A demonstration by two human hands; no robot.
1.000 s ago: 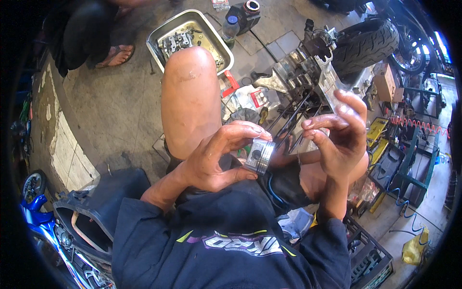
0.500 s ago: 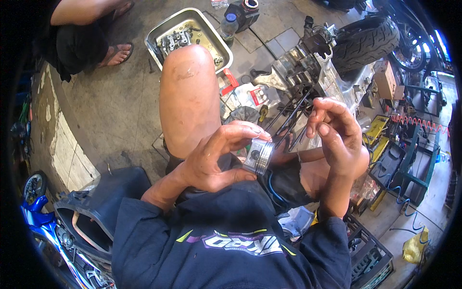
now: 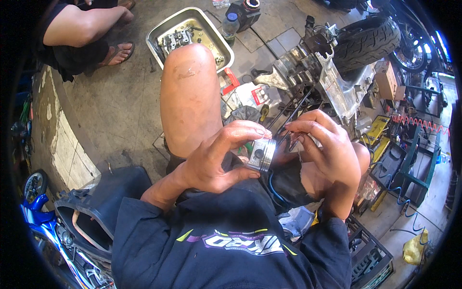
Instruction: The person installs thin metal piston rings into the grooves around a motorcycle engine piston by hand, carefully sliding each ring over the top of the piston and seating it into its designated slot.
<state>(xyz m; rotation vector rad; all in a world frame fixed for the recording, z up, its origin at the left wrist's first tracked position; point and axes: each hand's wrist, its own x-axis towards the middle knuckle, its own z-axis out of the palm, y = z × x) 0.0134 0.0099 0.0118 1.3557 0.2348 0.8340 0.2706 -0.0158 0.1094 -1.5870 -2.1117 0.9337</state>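
Observation:
A silver engine piston (image 3: 262,155) with ring grooves around one end is gripped at its edges between the thumb and fingers of my left hand (image 3: 211,156). The pin hole in its side faces up. Just right of it, my right hand (image 3: 327,147) has its thumb and fingers drawn together, and whatever is between them is too small to make out. Beyond my hands lies an opened engine (image 3: 308,67), with long dark studs (image 3: 297,110) slanting from it toward my right hand.
A metal tray (image 3: 153,30) of engine parts and a capped bottle (image 3: 230,28) stand ahead. A tyre (image 3: 368,42) and cardboard box (image 3: 385,79) are at the far right, near tool trays (image 3: 385,161). Another person's foot (image 3: 115,55) rests at the upper left. A dark plastic housing (image 3: 127,188) sits left.
My right hand has come down and left, closer to the piston. My left hand keeps hold of the piston nearly in place. The other person's arm and knee have shifted.

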